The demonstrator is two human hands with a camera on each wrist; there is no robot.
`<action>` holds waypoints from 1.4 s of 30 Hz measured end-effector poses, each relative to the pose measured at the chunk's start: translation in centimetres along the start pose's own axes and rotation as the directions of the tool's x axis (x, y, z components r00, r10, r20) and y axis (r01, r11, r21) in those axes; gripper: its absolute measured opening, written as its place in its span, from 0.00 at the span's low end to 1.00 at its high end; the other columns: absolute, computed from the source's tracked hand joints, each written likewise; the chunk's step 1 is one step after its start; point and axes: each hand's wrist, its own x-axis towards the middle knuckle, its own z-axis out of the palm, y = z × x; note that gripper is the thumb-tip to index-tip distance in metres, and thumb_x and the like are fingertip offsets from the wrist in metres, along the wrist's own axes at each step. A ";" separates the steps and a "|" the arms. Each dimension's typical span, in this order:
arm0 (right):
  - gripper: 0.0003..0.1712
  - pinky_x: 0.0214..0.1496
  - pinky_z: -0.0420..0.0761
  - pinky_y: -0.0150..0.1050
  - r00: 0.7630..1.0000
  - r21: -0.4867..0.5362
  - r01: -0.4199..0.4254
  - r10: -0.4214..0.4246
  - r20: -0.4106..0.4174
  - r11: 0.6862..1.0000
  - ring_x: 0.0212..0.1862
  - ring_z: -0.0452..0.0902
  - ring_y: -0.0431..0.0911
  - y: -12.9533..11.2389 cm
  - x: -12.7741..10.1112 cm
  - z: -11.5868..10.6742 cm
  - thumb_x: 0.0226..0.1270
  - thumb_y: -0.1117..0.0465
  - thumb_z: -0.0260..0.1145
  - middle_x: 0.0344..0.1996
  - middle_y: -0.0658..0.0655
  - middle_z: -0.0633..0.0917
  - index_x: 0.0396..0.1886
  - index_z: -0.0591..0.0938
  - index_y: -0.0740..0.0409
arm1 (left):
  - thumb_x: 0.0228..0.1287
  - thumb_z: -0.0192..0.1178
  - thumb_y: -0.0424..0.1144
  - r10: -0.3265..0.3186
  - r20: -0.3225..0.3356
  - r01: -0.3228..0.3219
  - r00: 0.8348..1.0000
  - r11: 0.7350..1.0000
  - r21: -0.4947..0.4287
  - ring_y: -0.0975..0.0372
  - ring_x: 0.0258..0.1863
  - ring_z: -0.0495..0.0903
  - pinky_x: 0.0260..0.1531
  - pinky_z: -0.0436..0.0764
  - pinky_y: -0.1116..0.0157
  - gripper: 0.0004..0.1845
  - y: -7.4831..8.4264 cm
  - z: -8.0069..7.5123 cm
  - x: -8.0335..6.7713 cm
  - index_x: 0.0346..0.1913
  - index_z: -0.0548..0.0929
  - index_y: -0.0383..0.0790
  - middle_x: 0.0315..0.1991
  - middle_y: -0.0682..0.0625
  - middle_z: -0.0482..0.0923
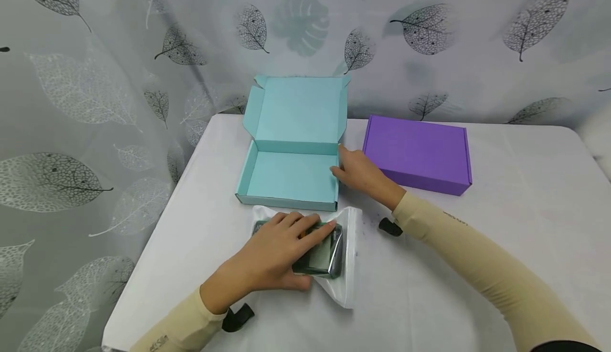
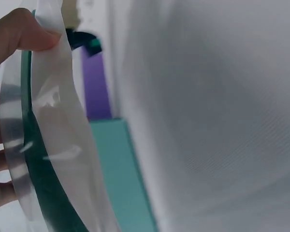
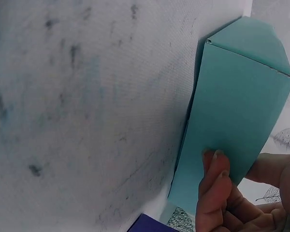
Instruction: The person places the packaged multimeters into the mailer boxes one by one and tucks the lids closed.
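Note:
An open teal box [image 1: 286,174] stands at the table's middle with its lid upright. My right hand [image 1: 340,164] grips its right side wall [image 3: 232,106], with one finger [image 3: 215,179] on the outer face and the others behind. In front of the box lies a dark green flat item [image 1: 322,254] inside a clear plastic bag [image 1: 350,267]. My left hand [image 1: 305,240] lies over it, fingers across the top and thumb at the near edge. In the left wrist view a fingertip [image 2: 24,29] presses the bag [image 2: 63,125] against the green item [image 2: 38,159].
A closed purple box [image 1: 420,153] sits right of the teal one, close to my right hand. The table wears a white cloth [image 1: 501,209], stained in the right wrist view [image 3: 87,121]. A leaf-print curtain [image 1: 95,92] hangs behind and at the left.

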 end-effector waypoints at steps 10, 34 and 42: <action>0.27 0.29 0.80 0.48 0.999 -0.003 0.047 -0.047 -0.008 0.999 0.25 0.79 0.52 0.1 -0.1 0.1 0.80 0.64 0.60 0.27 0.65 0.84 0.66 0.68 0.82 | 0.44 0.75 0.51 -0.053 -0.214 0.048 0.975 0.998 -0.028 0.53 0.45 0.77 0.42 0.80 0.56 0.49 -3.6 -3.8 0.1 0.75 0.74 0.43 0.59 0.46 0.78; 0.23 0.31 0.77 0.47 0.996 0.006 0.075 -0.075 -0.049 0.997 0.27 0.78 0.53 0.4 -0.8 0.5 0.80 0.66 0.61 0.37 0.70 0.86 0.67 0.68 0.70 | 0.52 0.77 0.43 -0.164 -0.025 0.151 0.986 0.948 -0.280 0.56 0.60 0.72 0.52 0.78 0.57 0.52 -12.4 -5.1 6.9 0.80 0.64 0.49 0.67 0.49 0.73; 0.29 0.26 0.76 0.43 1.000 -0.004 0.017 -0.017 0.001 1.000 0.22 0.74 0.48 0.0 -0.3 0.6 0.81 0.64 0.57 0.23 0.59 0.80 0.74 0.63 0.75 | 0.53 0.77 0.41 -0.180 0.054 0.187 0.982 0.915 -0.358 0.56 0.57 0.72 0.53 0.75 0.57 0.52 -14.7 -4.4 7.3 0.81 0.62 0.46 0.70 0.49 0.71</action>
